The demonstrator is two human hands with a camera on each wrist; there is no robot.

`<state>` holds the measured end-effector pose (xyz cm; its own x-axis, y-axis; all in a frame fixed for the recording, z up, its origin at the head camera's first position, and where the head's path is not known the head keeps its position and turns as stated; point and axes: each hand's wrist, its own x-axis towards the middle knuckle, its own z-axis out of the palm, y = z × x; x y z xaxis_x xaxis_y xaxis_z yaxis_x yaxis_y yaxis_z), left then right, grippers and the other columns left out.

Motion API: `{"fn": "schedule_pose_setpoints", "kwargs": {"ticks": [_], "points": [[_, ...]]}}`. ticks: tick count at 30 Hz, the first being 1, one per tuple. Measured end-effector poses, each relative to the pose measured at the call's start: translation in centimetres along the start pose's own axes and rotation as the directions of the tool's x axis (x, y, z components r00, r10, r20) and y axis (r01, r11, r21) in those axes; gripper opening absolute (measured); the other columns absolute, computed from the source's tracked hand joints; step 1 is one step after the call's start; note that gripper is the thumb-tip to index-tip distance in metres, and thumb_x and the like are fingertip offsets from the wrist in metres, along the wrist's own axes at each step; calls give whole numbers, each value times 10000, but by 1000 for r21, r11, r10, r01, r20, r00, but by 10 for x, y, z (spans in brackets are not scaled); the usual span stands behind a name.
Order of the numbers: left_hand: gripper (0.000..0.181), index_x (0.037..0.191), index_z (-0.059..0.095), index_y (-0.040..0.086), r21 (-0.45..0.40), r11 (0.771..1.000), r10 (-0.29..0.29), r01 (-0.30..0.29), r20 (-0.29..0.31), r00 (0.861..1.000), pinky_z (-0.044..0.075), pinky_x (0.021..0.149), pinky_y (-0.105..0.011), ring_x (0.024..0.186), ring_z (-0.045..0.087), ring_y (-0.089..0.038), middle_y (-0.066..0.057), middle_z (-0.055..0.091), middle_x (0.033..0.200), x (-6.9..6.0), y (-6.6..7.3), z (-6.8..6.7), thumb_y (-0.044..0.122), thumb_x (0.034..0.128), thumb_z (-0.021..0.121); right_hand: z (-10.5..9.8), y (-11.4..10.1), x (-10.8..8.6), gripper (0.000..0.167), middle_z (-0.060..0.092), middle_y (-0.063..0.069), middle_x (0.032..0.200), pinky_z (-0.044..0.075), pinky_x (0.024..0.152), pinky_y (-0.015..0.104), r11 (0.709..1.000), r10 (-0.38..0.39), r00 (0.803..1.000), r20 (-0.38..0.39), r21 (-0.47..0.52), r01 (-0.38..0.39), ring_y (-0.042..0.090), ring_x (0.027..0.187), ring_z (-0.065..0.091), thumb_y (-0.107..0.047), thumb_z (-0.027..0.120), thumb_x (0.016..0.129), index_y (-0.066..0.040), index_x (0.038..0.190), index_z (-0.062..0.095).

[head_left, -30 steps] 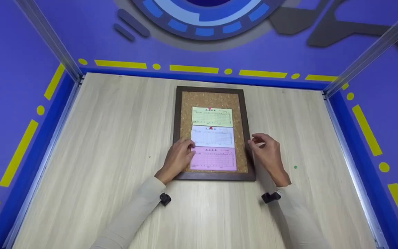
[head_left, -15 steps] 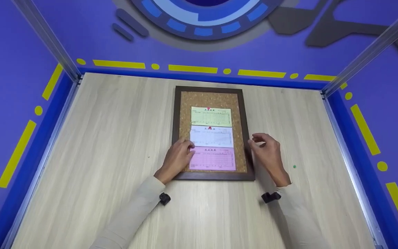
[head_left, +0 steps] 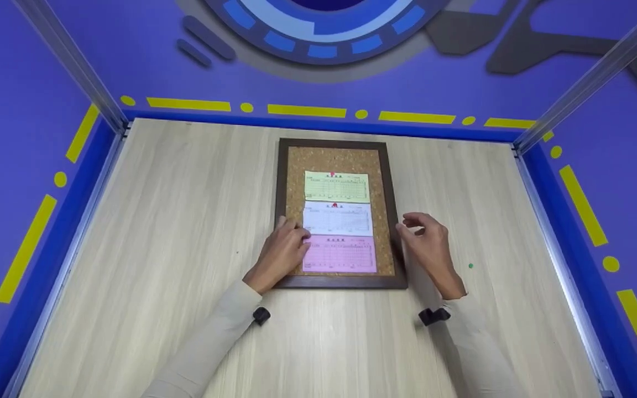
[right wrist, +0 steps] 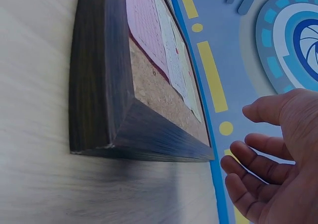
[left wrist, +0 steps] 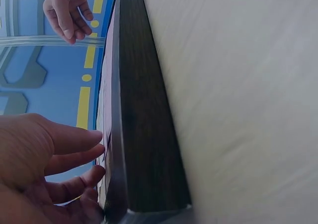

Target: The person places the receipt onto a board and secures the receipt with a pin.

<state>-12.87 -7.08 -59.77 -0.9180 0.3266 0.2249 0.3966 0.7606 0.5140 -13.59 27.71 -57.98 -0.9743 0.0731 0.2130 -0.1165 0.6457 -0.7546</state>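
A dark-framed cork board (head_left: 340, 156) lies on the table with three printed slips on it. The green slip (head_left: 337, 189) is at the top, under a red pushpin (head_left: 332, 173). Below it comes the white slip (head_left: 329, 221), with a second red pushpin (head_left: 334, 205). The pink slip (head_left: 340, 257) is lowest, and no pin shows on it. My left hand (head_left: 282, 250) is over the board's left side, fingertips at the pink slip's upper left corner. Beside the right frame edge, my right hand (head_left: 428, 241) hovers with loosely bent fingers, holding nothing visible.
A small green object (head_left: 470, 266) lies on the wood-grain table (head_left: 186, 193) to the right of my right hand. Blue walls (head_left: 296, 83) with metal corner posts enclose the table at the back and sides.
My left hand has shifted slightly, and a finger now stands out near the left frame edge. The right hand keeps its pose. The head view has drifted a little; the slips stay in place.
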Motion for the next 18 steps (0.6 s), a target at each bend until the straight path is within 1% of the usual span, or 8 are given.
{"fn": "schedule_pose_setpoints", "kwargs": {"ticks": [2, 3, 6, 8, 10, 13, 15, 18], "points": [[138, 1052, 847, 8, 25, 999, 24, -24, -14, 1000, 524, 931, -525, 1105, 585, -348, -151, 718, 1097, 0, -1, 0, 91, 945, 824, 0, 1, 0, 281, 805, 172, 1067, 573, 812, 380, 1000, 1, 1000, -5, 0, -1, 317, 1006, 761, -84, 846, 945, 48, 1187, 787], [144, 1053, 848, 10, 27, 999, 34, -33, -14, 999, 502, 979, -559, 1146, 574, -363, -161, 718, 1120, 0, -2, 0, 103, 945, 827, 1, 2, -1, 283, 803, 174, 1069, 575, 815, 391, 1000, 1, 1000, -9, -1, -1, 321, 1007, 760, -83, 849, 942, 51, 1183, 788], [185, 1069, 844, 12, 13, 999, 41, -41, -7, 999, 400, 1115, -737, 1320, 542, -428, -195, 708, 1222, -1, -5, 1, 136, 932, 851, 1, 4, 0, 277, 797, 193, 1091, 587, 840, 465, 1000, -14, 1000, -19, -3, 14, 348, 1028, 757, -77, 855, 937, 61, 1167, 788], [211, 1071, 841, 8, -16, 999, 38, -38, -3, 999, 304, 1136, -853, 1408, 505, -483, -223, 698, 1285, -1, -7, 2, 141, 910, 872, 1, 6, 0, 277, 788, 210, 1123, 588, 874, 525, 999, -32, 999, -19, -1, 32, 373, 1061, 748, -71, 858, 940, 70, 1167, 784], [231, 1078, 842, 12, -36, 999, 33, -32, 6, 999, 241, 1129, -907, 1467, 472, -516, -229, 685, 1341, -2, -10, 2, 157, 904, 884, 0, 8, -1, 277, 777, 218, 1156, 579, 908, 568, 998, -56, 998, -14, 2, 56, 384, 1101, 734, -57, 857, 942, 76, 1172, 778], [238, 1103, 851, 31, -58, 998, 17, -15, 33, 999, 212, 1172, -883, 1524, 432, -511, -211, 672, 1406, -2, -13, 1, 186, 924, 877, -1, 11, -2, 284, 761, 217, 1201, 559, 953, 589, 996, -92, 996, 3, 15, 92, 386, 1159, 704, -47, 853, 950, 76, 1193, 771], [246, 1128, 852, 38, -67, 998, 9, -5, 52, 999, 202, 1208, -848, 1553, 409, -493, -195, 658, 1444, -3, -15, 0, 204, 947, 864, -2, 13, -2, 293, 755, 207, 1219, 549, 965, 577, 993, -113, 993, 14, 14, 113, 375, 1183, 685, -42, 856, 947, 68, 1205, 769], [265, 1165, 846, 38, -101, 995, -5, 12, 76, 997, 180, 1240, -818, 1606, 342, -464, -194, 617, 1512, -6, -18, 0, 215, 968, 847, -3, 16, -3, 300, 746, 202, 1240, 535, 981, 535, 992, -128, 991, 30, 6, 128, 369, 1205, 665, -49, 858, 949, 51, 1218, 770]]}}
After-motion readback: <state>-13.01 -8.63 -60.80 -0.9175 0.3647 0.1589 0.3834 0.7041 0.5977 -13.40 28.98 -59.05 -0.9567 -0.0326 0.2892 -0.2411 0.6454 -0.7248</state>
